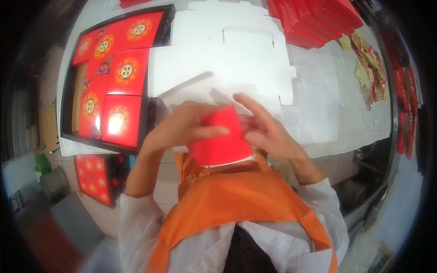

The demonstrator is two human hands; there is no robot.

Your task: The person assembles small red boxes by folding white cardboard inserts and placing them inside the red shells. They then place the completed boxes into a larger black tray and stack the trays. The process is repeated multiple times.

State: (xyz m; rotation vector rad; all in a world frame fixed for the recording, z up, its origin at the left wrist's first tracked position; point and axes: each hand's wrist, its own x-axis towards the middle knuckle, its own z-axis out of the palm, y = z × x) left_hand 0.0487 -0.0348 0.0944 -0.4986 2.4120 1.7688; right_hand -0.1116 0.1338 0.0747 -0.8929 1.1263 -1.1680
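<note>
In front of my apron I hold a small red carton (217, 144) with a white edge along its lower side. My left hand (193, 123) grips it from the left, the thumb lying across its red face and the other fingers hidden behind it. My right hand (266, 127) is at the carton's right edge, its index finger stretched out and its thumb close to the edge. Whether that thumb touches the carton I cannot tell. White unfolded carton blanks (205, 59) lie on the table just beyond both hands.
To the left a black-rimmed tray (148, 109) holds several red boxes with round gold emblems; one part shows bare brown inside. Red cartons (314, 20) are stacked at the far right. Crumpled red-and-gold wrappers (368, 63) lie near the right edge. Another red box (95, 177) stands below the table's left side.
</note>
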